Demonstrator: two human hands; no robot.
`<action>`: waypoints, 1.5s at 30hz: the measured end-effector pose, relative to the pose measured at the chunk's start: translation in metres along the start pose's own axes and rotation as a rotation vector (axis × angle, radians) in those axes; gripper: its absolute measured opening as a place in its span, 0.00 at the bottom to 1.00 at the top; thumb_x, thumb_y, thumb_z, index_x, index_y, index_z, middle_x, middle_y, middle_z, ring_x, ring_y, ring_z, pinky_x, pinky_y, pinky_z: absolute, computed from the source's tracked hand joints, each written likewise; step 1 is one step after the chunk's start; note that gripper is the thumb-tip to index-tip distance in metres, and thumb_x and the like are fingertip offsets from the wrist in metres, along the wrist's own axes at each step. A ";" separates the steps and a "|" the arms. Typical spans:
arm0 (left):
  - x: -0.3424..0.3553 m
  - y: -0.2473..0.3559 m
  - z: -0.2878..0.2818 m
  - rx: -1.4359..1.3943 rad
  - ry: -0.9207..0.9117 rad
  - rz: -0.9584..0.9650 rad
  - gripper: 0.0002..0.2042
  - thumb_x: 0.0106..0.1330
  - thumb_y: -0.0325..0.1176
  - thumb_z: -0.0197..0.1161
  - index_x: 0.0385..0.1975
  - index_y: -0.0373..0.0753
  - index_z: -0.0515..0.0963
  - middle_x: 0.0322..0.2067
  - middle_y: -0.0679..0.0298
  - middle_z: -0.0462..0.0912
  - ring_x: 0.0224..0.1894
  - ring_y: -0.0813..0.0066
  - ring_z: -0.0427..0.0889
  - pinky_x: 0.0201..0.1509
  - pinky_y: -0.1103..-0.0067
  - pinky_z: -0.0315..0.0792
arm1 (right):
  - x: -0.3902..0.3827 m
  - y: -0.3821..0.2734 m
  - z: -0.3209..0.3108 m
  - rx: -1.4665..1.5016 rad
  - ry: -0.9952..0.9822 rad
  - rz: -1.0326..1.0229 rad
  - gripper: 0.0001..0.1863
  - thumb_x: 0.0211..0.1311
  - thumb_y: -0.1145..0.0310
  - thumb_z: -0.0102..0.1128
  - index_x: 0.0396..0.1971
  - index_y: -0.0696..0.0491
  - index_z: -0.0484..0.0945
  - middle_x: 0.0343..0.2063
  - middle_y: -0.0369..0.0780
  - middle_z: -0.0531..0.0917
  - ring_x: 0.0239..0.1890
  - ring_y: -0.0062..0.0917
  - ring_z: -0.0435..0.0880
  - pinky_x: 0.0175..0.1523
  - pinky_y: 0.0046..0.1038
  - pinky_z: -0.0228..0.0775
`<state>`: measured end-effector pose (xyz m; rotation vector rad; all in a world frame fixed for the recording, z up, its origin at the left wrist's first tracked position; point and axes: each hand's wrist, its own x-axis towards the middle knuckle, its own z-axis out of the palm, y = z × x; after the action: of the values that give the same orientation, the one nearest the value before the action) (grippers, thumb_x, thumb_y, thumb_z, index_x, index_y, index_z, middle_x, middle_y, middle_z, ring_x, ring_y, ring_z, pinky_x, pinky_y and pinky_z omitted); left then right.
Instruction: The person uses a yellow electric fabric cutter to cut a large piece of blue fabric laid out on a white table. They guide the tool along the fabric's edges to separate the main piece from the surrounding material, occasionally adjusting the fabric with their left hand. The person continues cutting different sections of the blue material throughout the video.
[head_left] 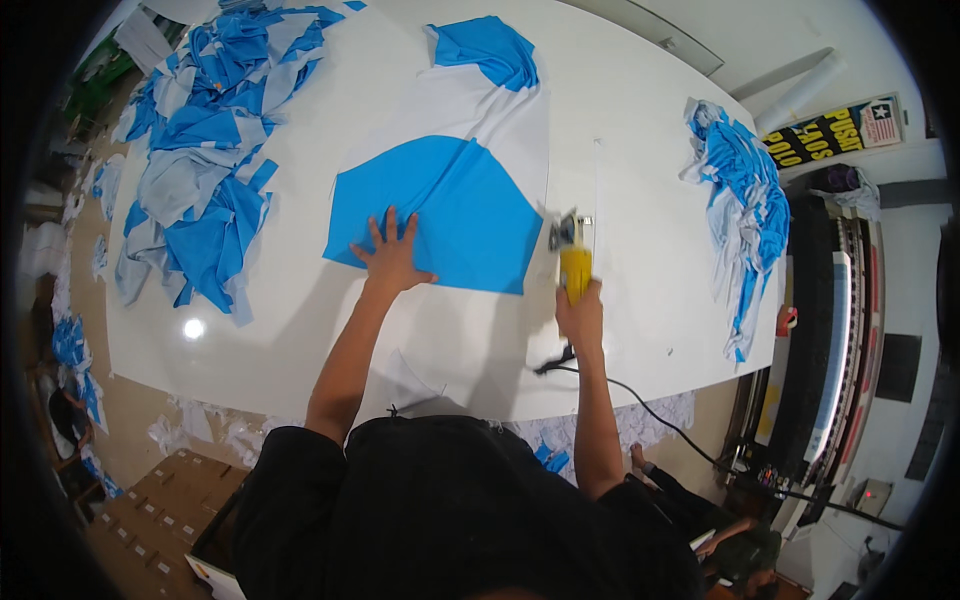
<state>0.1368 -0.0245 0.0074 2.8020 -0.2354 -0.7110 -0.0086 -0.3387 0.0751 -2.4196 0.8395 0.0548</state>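
A blue and white fabric panel [430,215] lies spread on the white table [300,350], its far end bunched and creased. My left hand [393,258] rests flat on the near blue part, fingers spread. My right hand [580,312] is wrapped round the yellow body of a handheld electric fabric cutter [574,268]. The cutter's metal head stands just right of the panel's right edge, apart from it. A black cord [640,400] trails from the cutter toward the lower right.
A large heap of blue and white fabric [215,180] covers the table's left side. Another bunched pile [740,200] lies at the right edge. Brown cartons [160,520] stand on the floor at lower left. Another person [735,545] is at lower right, beside a long machine [830,340].
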 end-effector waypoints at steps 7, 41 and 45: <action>0.050 0.027 -0.008 0.175 0.217 -0.023 0.52 0.57 0.69 0.69 0.79 0.53 0.56 0.79 0.44 0.51 0.80 0.32 0.43 0.68 0.24 0.38 | -0.104 0.111 -0.053 0.127 0.035 0.159 0.31 0.67 0.61 0.65 0.60 0.64 0.66 0.41 0.63 0.85 0.46 0.59 0.86 0.51 0.48 0.78; -0.187 0.029 0.100 0.194 0.112 0.625 0.39 0.68 0.65 0.60 0.74 0.47 0.67 0.78 0.53 0.54 0.80 0.41 0.49 0.77 0.38 0.46 | -0.148 0.135 -0.063 0.037 -0.109 -0.191 0.31 0.66 0.64 0.67 0.61 0.63 0.64 0.40 0.62 0.84 0.44 0.61 0.85 0.46 0.50 0.79; -0.214 0.005 0.107 0.190 0.065 0.573 0.38 0.68 0.64 0.59 0.73 0.47 0.68 0.78 0.52 0.53 0.79 0.39 0.50 0.76 0.38 0.47 | -0.189 0.129 -0.060 -0.078 -0.191 -0.189 0.31 0.64 0.62 0.67 0.61 0.62 0.65 0.48 0.61 0.82 0.46 0.60 0.84 0.48 0.51 0.79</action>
<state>-0.1021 -0.0045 0.0133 2.7001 -1.0857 -0.4736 -0.2431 -0.3478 0.1014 -2.5075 0.5296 0.2462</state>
